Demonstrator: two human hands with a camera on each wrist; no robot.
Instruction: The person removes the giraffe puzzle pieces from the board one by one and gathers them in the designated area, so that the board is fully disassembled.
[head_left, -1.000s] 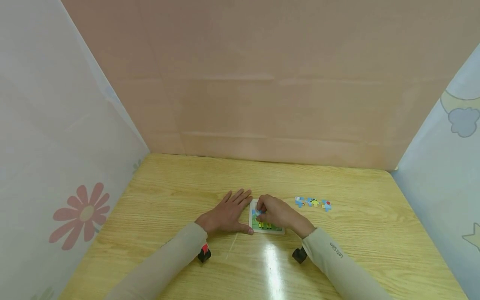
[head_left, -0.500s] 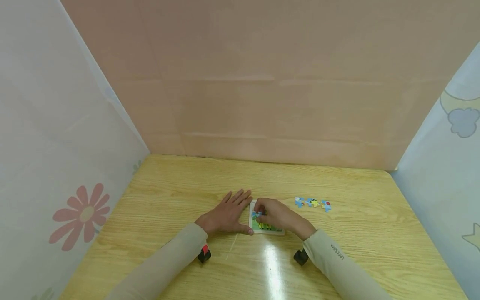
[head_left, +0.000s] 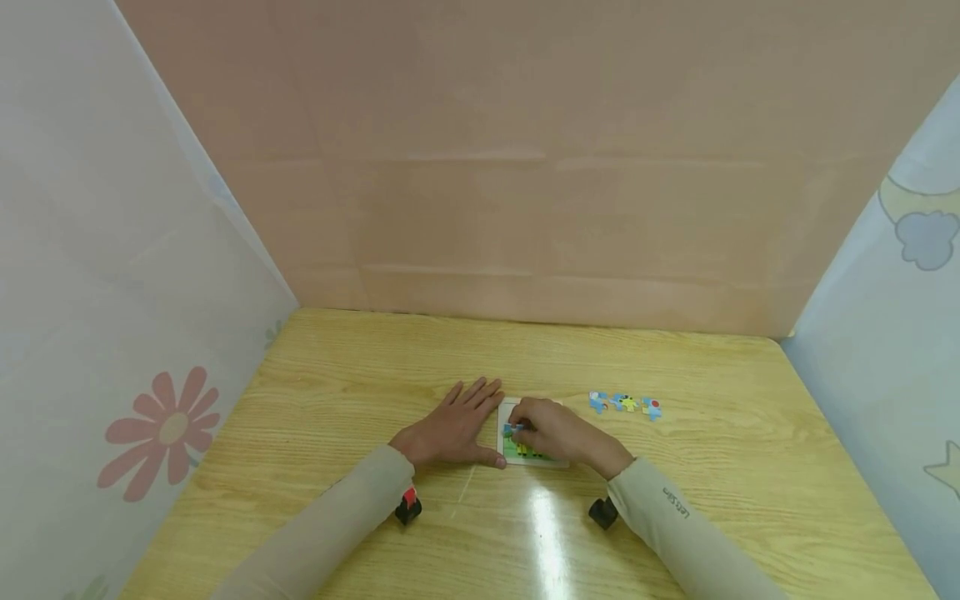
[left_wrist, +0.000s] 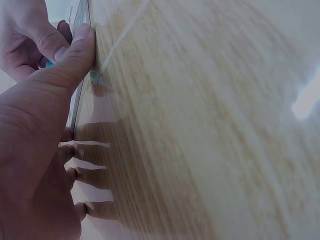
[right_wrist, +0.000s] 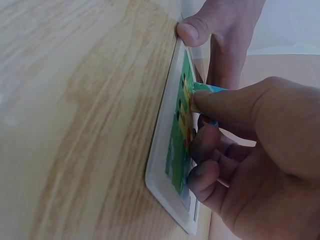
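A small jigsaw tray (head_left: 536,463) with a white frame lies on the table, its green and yellow picture partly filled. My left hand (head_left: 452,429) rests palm down beside it, fingers spread, the thumb at the tray's near left corner. Over the tray, my right hand (head_left: 558,429) pinches a blue-green jigsaw piece (right_wrist: 209,87) between thumb and fingers. In the right wrist view this piece stands tilted up from the picture. The right hand hides much of the tray's upper right part from the head view.
Three loose jigsaw pieces lie in a row right of the tray: a blue one (head_left: 597,402), a yellow and blue one (head_left: 625,403), and one with a red dot (head_left: 652,409). A tan wall panel (head_left: 525,167) stands behind the wooden table (head_left: 360,367).
My right hand has shifted slightly down and right over the tray, still pinching the piece. The left hand and the loose pieces have stayed in place.
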